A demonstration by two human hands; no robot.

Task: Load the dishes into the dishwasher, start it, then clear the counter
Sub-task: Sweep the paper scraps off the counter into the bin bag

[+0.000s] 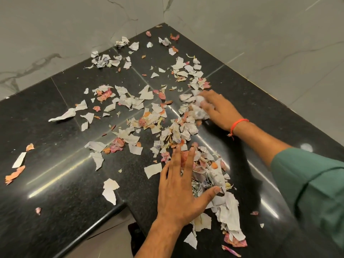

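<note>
A person's two hands gather torn white and pink paper scraps [149,116] strewn over the black polished stone table [55,183] in a marble-walled corner. The left hand [178,185] lies spread and flat on the near pile; the right hand [214,108] curls round a wad of scraps. Dozens remain, too many to count; long inward sweeps toward one heap would serve best.

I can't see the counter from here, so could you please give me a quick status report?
Left hand open, flat on the paper scraps. Right hand gripping a crumpled wad. Black counter littered with scraps; nothing blocking.
</note>
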